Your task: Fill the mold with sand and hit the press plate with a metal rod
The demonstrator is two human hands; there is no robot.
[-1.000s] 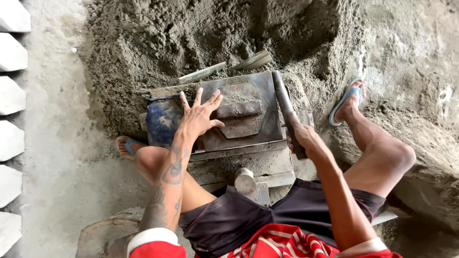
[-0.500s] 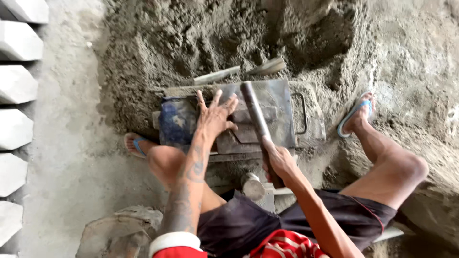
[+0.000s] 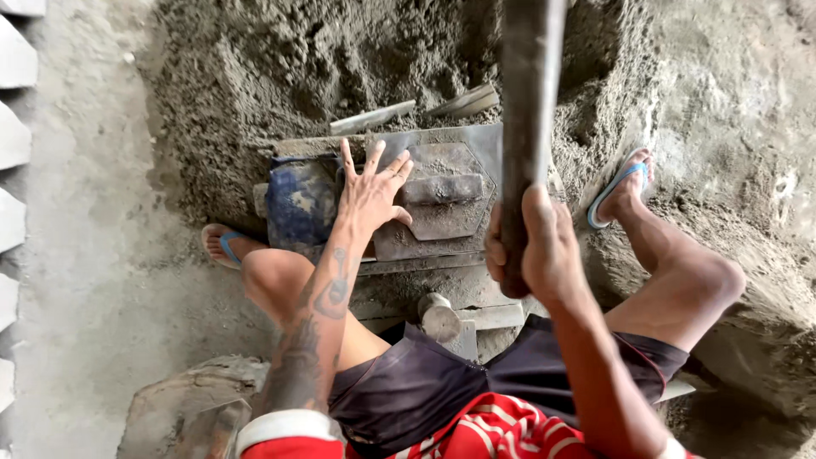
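Head view looks straight down on a person sitting low on the ground with knees spread, so that a grey, mortar-caked metal block mould (image 3: 442, 200) lies between the legs, within reach of both arms. Its top carries a raised hexagonal plate with a short bar handle across it, dusted with grit.

Left hand (image 3: 371, 191) lies flat on the mould's left part, fingers (image 3: 348, 157) spread and open, gripping nothing; the wide palm looks placed to pin the mould down and keep it from shifting, and it sits clear to the left of the bar handle. Just left of that hand, a worn blue patch of the mould's side (image 3: 302, 204) shows through the dirt.

Right hand (image 3: 531, 251) is closed tight around the lower end of a thick, dark, round wooden rod (image 3: 529, 110), which rises steeply toward the camera and crosses the mould's right edge in the picture. Held upright by its end like this, it seems poised as a tamper or striker over the mould, though whether its far end touches anything cannot be told.

Behind the mould, a heap of damp grey sand-cement mix (image 3: 340, 68) sits close at hand. Feet in blue flip-flops (image 3: 616, 191) brace on either side. Pale cast concrete blocks (image 3: 15, 136) stand in a row along the left edge, well apart from the work.
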